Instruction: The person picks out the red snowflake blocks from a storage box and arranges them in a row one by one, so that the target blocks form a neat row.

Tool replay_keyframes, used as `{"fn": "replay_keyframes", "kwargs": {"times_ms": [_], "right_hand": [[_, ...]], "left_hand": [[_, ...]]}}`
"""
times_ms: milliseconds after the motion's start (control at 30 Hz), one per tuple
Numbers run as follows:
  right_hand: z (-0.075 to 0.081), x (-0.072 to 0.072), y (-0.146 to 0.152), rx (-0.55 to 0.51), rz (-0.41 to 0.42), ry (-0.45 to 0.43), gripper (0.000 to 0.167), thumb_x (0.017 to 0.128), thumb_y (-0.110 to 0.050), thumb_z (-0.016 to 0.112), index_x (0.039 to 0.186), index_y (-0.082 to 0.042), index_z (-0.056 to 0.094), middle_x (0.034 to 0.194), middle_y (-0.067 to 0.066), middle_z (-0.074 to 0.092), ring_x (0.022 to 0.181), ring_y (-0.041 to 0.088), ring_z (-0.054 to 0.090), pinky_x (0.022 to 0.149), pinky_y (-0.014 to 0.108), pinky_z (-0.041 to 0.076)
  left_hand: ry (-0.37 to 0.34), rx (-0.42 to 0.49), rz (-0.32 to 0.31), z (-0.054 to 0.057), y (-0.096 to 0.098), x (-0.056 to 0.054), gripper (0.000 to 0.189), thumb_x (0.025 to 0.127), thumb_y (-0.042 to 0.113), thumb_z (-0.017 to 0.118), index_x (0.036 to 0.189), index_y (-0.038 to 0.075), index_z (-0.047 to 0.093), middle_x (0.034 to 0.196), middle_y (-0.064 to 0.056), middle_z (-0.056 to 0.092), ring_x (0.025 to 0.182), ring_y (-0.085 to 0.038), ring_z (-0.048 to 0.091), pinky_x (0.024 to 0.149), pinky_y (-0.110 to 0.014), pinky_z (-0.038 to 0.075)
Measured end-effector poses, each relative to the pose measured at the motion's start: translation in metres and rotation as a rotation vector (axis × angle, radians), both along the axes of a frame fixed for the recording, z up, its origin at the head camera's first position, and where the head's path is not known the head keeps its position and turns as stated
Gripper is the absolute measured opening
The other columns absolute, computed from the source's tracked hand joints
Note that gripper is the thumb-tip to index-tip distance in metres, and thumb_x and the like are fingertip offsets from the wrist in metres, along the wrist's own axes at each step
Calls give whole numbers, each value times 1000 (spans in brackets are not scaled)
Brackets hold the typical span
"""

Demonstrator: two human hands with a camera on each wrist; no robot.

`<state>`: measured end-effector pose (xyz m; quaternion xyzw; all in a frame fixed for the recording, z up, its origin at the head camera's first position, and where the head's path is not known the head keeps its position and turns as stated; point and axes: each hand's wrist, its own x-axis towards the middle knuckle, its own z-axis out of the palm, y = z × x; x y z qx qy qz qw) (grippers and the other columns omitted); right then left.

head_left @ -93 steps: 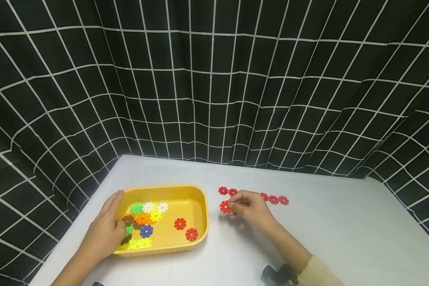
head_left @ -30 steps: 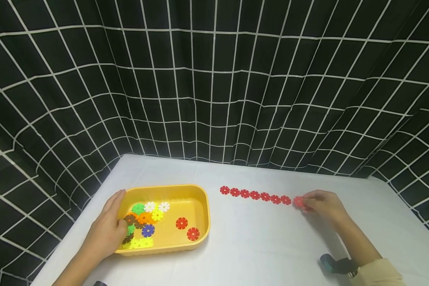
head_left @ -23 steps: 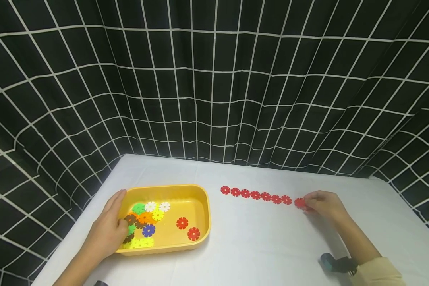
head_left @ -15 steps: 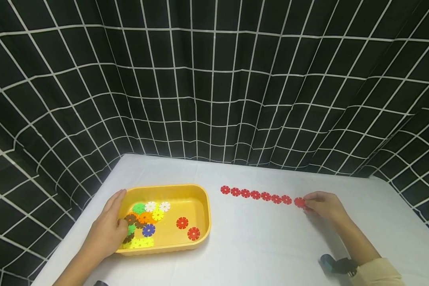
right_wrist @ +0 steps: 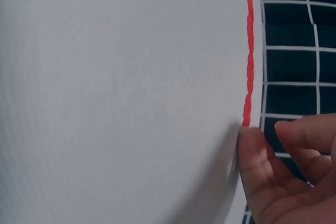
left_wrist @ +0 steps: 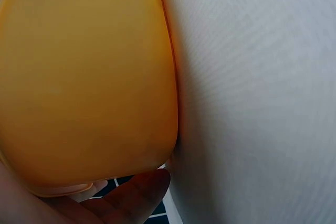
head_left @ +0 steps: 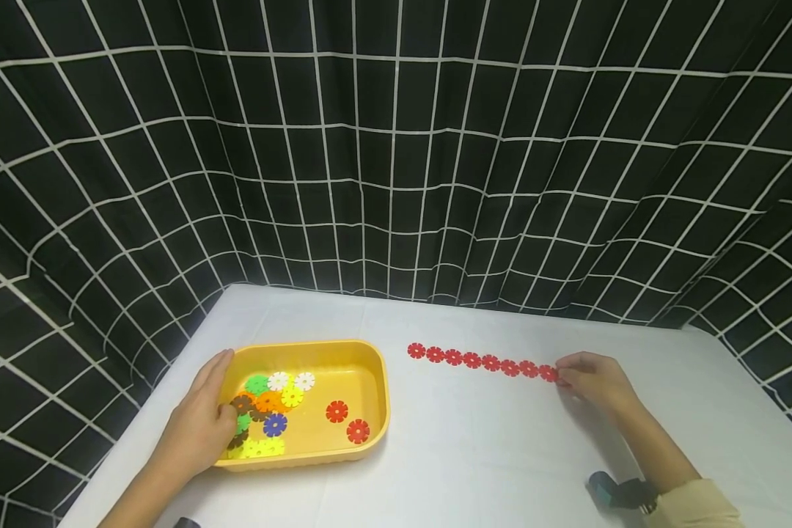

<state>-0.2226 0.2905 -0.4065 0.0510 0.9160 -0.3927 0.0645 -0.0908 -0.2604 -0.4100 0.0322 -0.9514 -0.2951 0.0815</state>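
Observation:
In the head view, my left hand [head_left: 194, 425] grips the left rim of a yellow plastic tray [head_left: 313, 429], thumb curled over it. The left wrist view shows the tray's side [left_wrist: 89, 87] with a finger [left_wrist: 149, 184] at its corner. A row of red notched snowflake discs [head_left: 491, 362] lies across the white table. My right hand [head_left: 594, 381] is at the row's right end, touching the last red disc [head_left: 546, 373]. In the right wrist view, one fingertip [right_wrist: 249, 135] meets the red line's end, while another finger [right_wrist: 286, 129] stands apart from it.
Two red discs [head_left: 336, 411] lie in the tray's right half. Green, white, yellow, orange, brown and blue discs [head_left: 275, 424] are gathered at its left. A black curtain with white grid lines [head_left: 409, 183] hangs behind the table [head_left: 475, 455].
My right hand carried a red disc from beside the tray to the row's right end. It then slid the disc left against its neighbour. My left hand stays on the tray.

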Motion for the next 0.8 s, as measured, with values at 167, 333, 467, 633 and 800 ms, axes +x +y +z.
{"fn": "replay_keyframes", "kwargs": {"times_ms": [167,333,467,633,800], "right_hand": [[10,10,-17,26,59,74,28,97,-12,60,116,8,65,105,21,68,84,26,68,68,31,58],[23,21,-58,79,192,170,18,93,-7,66,108,1,71,106,15,69,90,30,66,72,39,61],[37,29,-102,81,333,279,15,88,0,71,103,-4,74,100,7,71,91,27,67,79,41,61],[50,40,-164,53,611,428,20,84,6,73,100,-6,74,98,3,72,87,16,68,79,32,61],[54,53,-231,109,917,437,21,85,0,76,104,-6,75,102,0,72,91,12,65,82,21,57]], "left_hand": [[1,3,-1,0,1,0,82,83,-3,52,158,-2,17,162,-24,19,140,-53,28,106,-70,30],[4,-1,-2,-1,1,1,83,83,-3,53,158,-2,17,161,-24,19,140,-54,28,106,-70,30],[2,-3,-6,0,1,0,83,84,-3,53,158,-2,16,162,-24,18,140,-54,27,106,-71,30],[0,-1,-8,1,1,1,83,84,-2,52,158,-2,16,162,-24,18,140,-54,27,106,-71,29],[8,4,-7,1,0,1,83,83,-3,52,158,-2,17,162,-24,19,140,-54,27,106,-71,30]]}}
